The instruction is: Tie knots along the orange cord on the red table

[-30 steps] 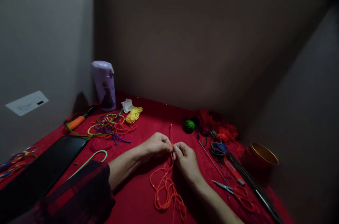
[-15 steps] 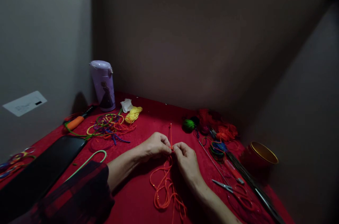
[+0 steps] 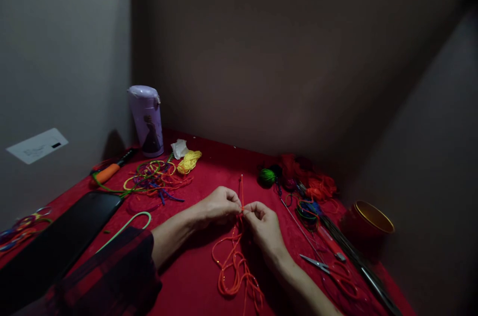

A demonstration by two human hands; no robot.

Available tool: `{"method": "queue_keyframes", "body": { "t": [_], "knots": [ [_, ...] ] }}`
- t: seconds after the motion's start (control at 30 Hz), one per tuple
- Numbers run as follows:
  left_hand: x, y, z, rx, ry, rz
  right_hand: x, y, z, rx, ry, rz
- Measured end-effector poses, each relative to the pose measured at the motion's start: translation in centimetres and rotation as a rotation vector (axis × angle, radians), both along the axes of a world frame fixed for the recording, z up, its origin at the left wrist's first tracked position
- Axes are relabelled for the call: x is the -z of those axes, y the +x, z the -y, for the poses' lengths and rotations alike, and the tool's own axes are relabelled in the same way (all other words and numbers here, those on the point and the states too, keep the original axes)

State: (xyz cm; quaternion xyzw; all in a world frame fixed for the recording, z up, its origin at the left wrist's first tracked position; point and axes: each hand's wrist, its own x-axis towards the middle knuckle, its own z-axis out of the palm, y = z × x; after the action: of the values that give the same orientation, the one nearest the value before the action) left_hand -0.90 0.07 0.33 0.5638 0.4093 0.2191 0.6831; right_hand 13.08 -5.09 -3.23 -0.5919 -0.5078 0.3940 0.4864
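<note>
Both hands meet at an orange-red cord, whose upper end stretches taut up to a small pin-like point on the red cloth. My left hand pinches the cord between thumb and fingertips from the left. From the right, my right hand pinches it at nearly the same spot, where a small knot or crossing shows between the fingertips. Loose loops of the cord hang below and lie on the cloth between my forearms. The fine detail at the fingertips is too small to make out.
Scissors, a red-handled cutter and a gold-rimmed cup lie or stand at right. Behind are a green yarn ball and orange yarn. At left: a purple tumbler, yellow yarn, tangled cords, a black flat object.
Hardly anything differs. The fingertips stay together on the cord with only a slight shift, and the whole view has drifted a few pixels.
</note>
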Motion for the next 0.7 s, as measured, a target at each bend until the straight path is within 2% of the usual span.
{"method": "queue_keyframes", "body": {
  "t": [0.2,0.5,0.7],
  "knots": [
    [0.4,0.3,0.0,-0.024,0.044,-0.095,0.1,0.1,-0.1,0.007,0.015,-0.006],
    [1.5,0.4,-0.5,-0.013,0.066,-0.133,-0.2,-0.1,-0.1,-0.001,-0.027,0.002],
    [0.8,-0.4,-1.1,0.057,0.316,-0.232,-0.1,-0.1,-0.2,0.034,-0.007,0.04]
  ]
}}
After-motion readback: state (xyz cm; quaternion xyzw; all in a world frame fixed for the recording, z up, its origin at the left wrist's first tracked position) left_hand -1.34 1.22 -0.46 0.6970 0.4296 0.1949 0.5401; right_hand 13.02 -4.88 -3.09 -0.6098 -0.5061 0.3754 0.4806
